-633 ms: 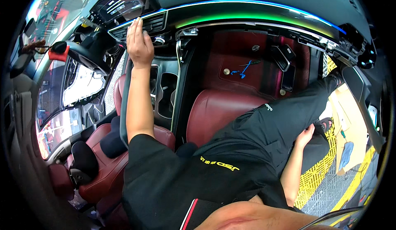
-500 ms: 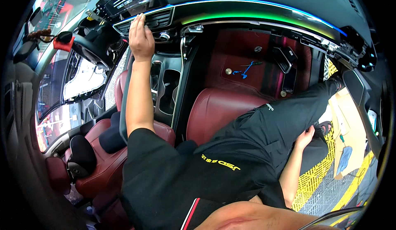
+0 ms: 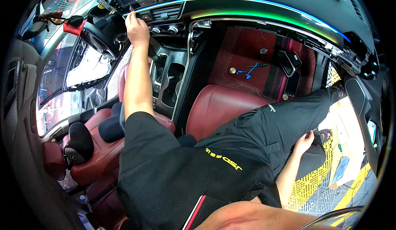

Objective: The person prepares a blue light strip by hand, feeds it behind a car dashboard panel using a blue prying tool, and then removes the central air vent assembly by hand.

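Observation:
My left hand (image 3: pixel 138 31) is raised to the left end of the dashboard's centre air vent (image 3: pixel 167 13). Its fingers are bent and drawn together at the edge of the trim strip (image 3: pixel 198 0), and whatever lies under the fingertips is hidden. Two control knobs (image 3: pixel 173 30) show just right of this hand, below the vent. My right hand (image 3: pixel 304 142) hangs low beside my thigh on the right. The fingers of that hand are curled with the tips close together; anything between them is too small to make out.
The steering wheel (image 3: pixel 97 42) stands left of my arm. On the red footwell mat (image 3: pixel 237 44) lie a blue-shafted tool (image 3: pixel 252 70), dark panel pieces (image 3: pixel 287 62) and small round parts. The dashboard's exposed lower edge (image 3: pixel 317 43) runs along the right. Cardboard (image 3: pixel 350 147) lies outside the door.
My left hand has slid down and left along the vent, uncovering it; its fingers went from stretched flat to bent. My right hand's fingers have shifted slightly. The view has tilted a little.

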